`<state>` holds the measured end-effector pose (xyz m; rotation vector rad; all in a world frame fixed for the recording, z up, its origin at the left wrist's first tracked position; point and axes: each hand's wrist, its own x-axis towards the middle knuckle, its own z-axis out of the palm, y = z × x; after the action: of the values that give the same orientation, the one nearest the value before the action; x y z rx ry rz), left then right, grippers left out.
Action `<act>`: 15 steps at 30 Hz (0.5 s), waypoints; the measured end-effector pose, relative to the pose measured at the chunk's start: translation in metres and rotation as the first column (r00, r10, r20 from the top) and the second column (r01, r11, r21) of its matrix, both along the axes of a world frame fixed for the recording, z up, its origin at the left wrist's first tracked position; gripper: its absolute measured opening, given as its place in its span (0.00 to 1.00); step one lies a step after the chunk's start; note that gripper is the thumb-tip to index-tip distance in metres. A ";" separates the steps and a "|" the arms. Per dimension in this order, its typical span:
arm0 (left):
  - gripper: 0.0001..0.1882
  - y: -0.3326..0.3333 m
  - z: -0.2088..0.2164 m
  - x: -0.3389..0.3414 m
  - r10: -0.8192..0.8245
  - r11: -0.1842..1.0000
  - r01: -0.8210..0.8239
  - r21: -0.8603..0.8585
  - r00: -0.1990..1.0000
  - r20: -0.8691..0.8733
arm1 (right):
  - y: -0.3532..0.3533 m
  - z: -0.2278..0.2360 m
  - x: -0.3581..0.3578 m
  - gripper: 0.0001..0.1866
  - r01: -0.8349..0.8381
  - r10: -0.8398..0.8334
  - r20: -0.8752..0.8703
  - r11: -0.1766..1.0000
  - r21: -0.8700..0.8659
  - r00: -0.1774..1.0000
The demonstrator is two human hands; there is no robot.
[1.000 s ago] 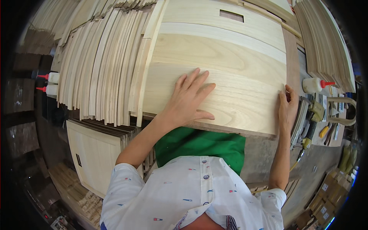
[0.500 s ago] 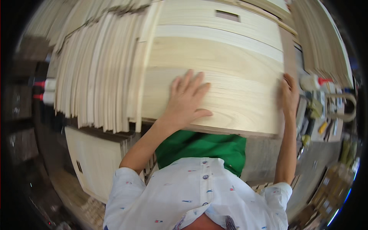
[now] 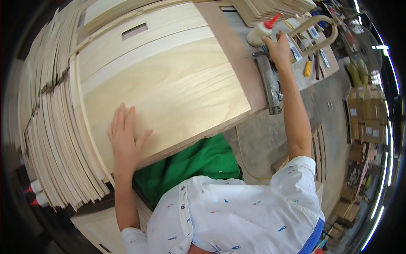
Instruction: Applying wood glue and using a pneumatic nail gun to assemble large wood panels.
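Observation:
A pale wooden panel [image 3: 169, 91] lies in front of me on a brown board. My left hand [image 3: 127, 135] rests flat on its near left part, fingers stretched. Beyond the panel's right edge, my right hand [image 3: 278, 51] reaches over the cluttered end of the bench, thumb and fingers apart. Just left of its fingertips stands a white squeeze bottle [image 3: 256, 35] with a red nozzle; I cannot tell whether they touch. A grey metal tool, seemingly a nail gun [image 3: 268, 82], lies at the board's right edge beside my right wrist.
Thin wooden boards [image 3: 63, 144] stand stacked along the left. Another panel with a rectangular slot [image 3: 134, 31] adjoins the far side. A curved wooden frame [image 3: 327, 36], a yellow-handled tool [image 3: 308, 67] and more boards [image 3: 270, 10] are at the right. Cardboard boxes [image 3: 368, 110] stand farther off.
My view has swung right, so the panel appears farther left and tilted. My right hand has left the panel's right edge and reached out beside the bottle. The left hand stays on the panel.

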<state>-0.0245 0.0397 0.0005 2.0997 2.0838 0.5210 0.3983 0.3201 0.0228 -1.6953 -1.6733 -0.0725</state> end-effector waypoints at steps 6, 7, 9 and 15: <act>0.37 0.000 -0.022 -0.024 0.098 0.992 -0.094 0.086 0.994 -0.048 | 0.054 -0.012 0.030 0.40 -0.109 0.113 -0.002 0.946 -0.305 0.994; 0.37 0.000 -0.021 -0.021 0.098 0.988 -0.091 0.126 0.994 -0.055 | 0.062 -0.013 0.039 0.37 -0.198 0.188 -0.061 0.925 -0.326 0.980; 0.37 0.010 -0.017 -0.013 0.090 0.990 -0.088 0.111 0.996 -0.018 | 0.077 -0.020 0.078 0.31 -0.349 0.279 -0.244 0.880 -0.321 0.929; 0.37 -0.002 -0.029 -0.016 0.137 0.964 -0.141 0.225 0.990 0.037 | 0.074 -0.014 0.024 0.31 -0.032 0.022 -0.044 0.968 -0.248 0.999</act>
<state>-0.0407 0.0382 -0.0288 2.0589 2.2674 0.8344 0.4220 0.3945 0.0085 -1.8425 -1.7318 0.1918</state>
